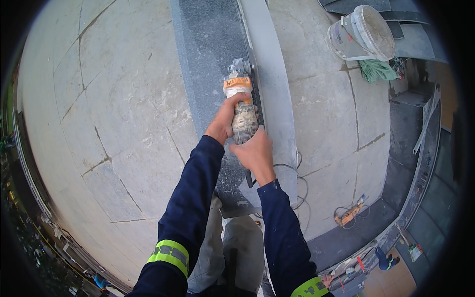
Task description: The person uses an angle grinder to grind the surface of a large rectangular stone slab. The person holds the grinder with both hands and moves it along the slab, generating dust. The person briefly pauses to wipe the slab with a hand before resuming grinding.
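Both my hands grip a dusty angle grinder (pixel 244 117) with an orange band, its head pointing away from me. My left hand (pixel 225 118) wraps round the body just behind the orange band, thumb across the top. Behind it, my right hand (pixel 256 150) is closed round the rear of the body; some fingers are hidden. The grinder's head lies at the right edge of a dark grey stone slab (pixel 210 54), where a thin disc partly shows. Along that edge runs a paler grey strip (pixel 272 74).
A dirty white bucket (pixel 354 37) lies tilted at the upper right, with green cloth (pixel 377 71) beside it. A black cable (pixel 300 180) loops right of the slab. Another orange power tool (pixel 350 214) rests on the tiled floor (pixel 128 114). Dark slabs (pixel 403 148) line the right side.
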Action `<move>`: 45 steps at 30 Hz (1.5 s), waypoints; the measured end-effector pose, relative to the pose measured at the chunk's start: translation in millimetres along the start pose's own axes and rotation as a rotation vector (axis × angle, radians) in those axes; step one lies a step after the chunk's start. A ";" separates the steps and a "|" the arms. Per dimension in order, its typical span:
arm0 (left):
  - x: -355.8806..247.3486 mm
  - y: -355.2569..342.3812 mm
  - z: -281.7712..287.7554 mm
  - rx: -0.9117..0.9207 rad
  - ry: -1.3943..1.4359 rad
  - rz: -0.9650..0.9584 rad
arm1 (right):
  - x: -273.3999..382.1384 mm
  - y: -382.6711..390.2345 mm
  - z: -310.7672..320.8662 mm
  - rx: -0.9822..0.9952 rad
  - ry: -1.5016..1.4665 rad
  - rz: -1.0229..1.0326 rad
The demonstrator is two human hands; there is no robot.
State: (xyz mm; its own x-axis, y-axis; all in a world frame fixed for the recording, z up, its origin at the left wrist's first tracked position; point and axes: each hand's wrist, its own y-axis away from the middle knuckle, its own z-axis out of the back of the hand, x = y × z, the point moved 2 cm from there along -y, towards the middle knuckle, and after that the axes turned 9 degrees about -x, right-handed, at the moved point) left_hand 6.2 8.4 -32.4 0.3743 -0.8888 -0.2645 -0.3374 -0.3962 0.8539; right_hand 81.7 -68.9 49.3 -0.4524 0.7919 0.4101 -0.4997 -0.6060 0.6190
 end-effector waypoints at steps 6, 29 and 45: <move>4.2 3.1 0.2 0.002 0.006 0.020 | -1.3 5.4 0.7 -0.020 -0.007 -0.011; 6.8 0.6 4.5 0.009 0.025 -0.011 | -3.8 2.2 -4.0 -0.039 0.015 0.036; -0.4 -0.8 -0.6 0.022 0.033 -0.004 | 0.8 -1.0 0.9 -0.014 0.010 0.024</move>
State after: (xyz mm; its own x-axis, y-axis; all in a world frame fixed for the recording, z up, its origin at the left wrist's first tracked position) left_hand 6.8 9.2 -32.7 0.4040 -0.8794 -0.2520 -0.3549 -0.4046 0.8428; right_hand 82.5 -67.6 49.5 -0.4718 0.7764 0.4178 -0.4986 -0.6258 0.5998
